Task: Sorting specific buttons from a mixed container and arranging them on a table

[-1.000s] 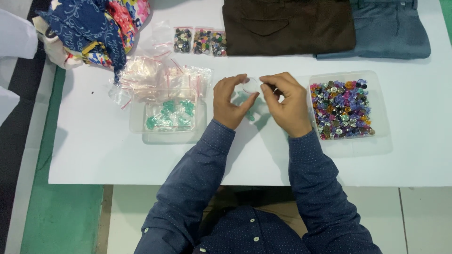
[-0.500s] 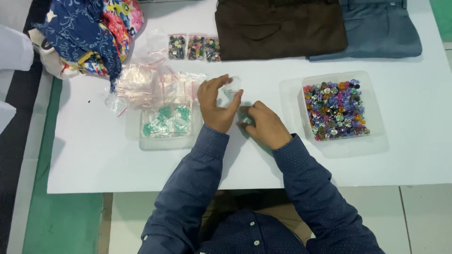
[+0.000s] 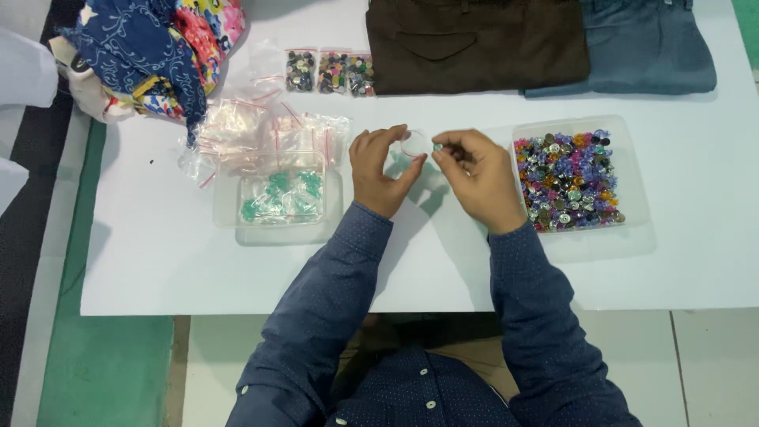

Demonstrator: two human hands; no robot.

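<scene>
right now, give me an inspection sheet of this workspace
surface: white table, mostly bare at the near edge
job's things: small clear bag held open; tiny greenish button at its mouth; clear tray of mixed coloured buttons on the right; clear tray of green-filled bags on the left
clutter: pile of empty clear bags; three filled button bags; folded brown trousers; folded blue trousers; patterned cloth heap
hands: left hand holds the bag; right hand pinches the button
cables: nothing seen
surroundings: green floor strip, pale tiles
</scene>
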